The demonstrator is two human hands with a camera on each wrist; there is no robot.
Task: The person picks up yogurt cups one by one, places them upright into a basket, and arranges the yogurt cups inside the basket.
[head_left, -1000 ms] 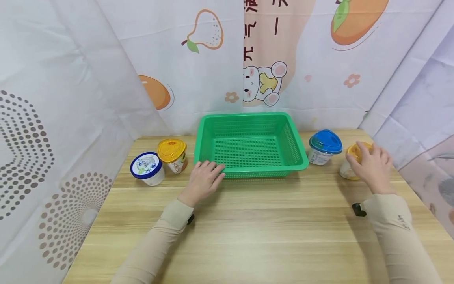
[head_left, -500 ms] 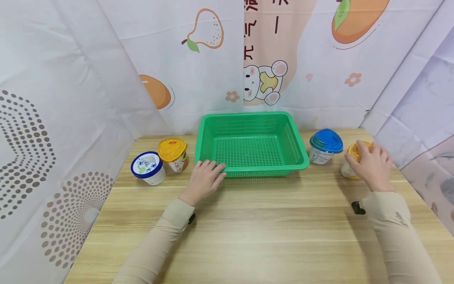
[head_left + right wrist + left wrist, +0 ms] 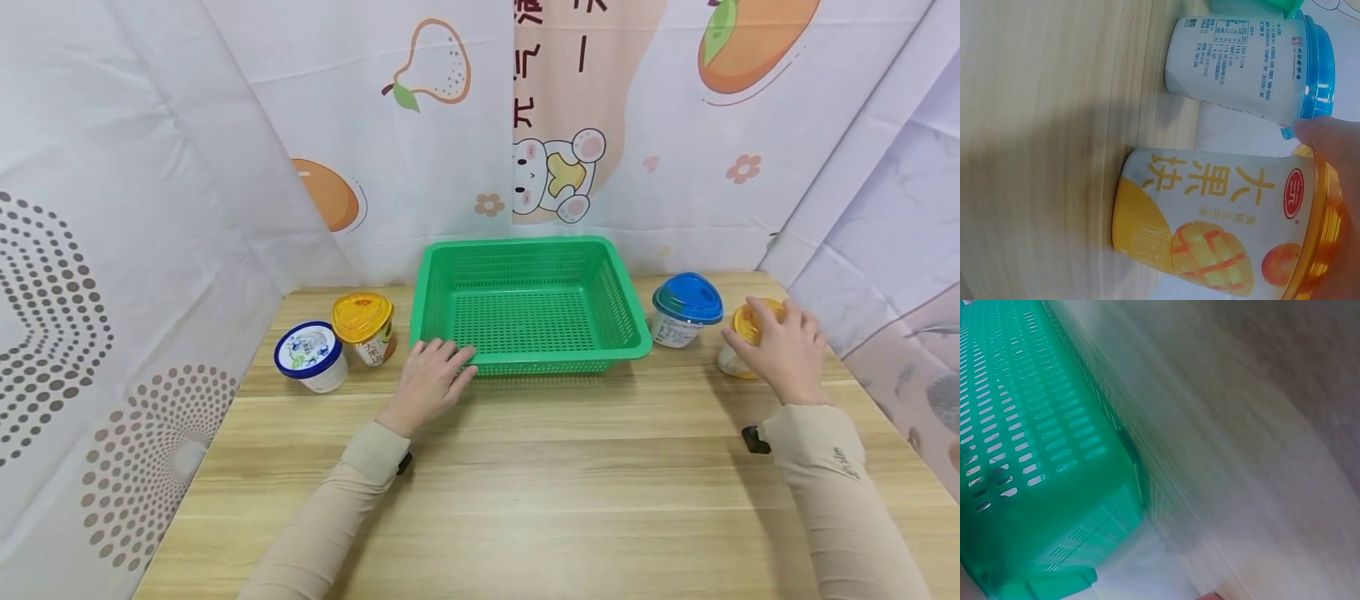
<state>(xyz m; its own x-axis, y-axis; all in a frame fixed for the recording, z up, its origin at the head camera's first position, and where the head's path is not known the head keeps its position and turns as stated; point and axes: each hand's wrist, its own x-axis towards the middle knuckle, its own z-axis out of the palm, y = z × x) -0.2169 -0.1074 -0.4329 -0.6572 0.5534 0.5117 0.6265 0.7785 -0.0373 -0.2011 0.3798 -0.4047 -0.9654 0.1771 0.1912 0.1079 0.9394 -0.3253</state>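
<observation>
In the head view my left hand (image 3: 432,375) rests its fingers on the near left corner of a green plastic basket (image 3: 555,358), its thumb stretched apart from the fingers. The left wrist view shows the basket's slotted wall (image 3: 1054,469) close up. On the right, my right hand (image 3: 789,354) is spread over the orange-yellow lid of a mango yogurt cup (image 3: 738,361), thumb out at the lid's left side. That cup (image 3: 1210,219) stands upright on the table; the right wrist view shows the thumb (image 3: 1329,140) at the lid's edge, other fingers mostly hidden.
A blue-lidded yogurt cup (image 3: 678,325) stands between the basket and the mango cup. Left of the basket are a yellow-lidded cup (image 3: 371,342) and a white tub with a blue-rimmed lid (image 3: 322,379). Printed curtains (image 3: 450,150) hang behind the wooden table (image 3: 570,492).
My right thumb has shifted slightly outward to the left of the lid. The left hand, the basket and the cups stay where they were.
</observation>
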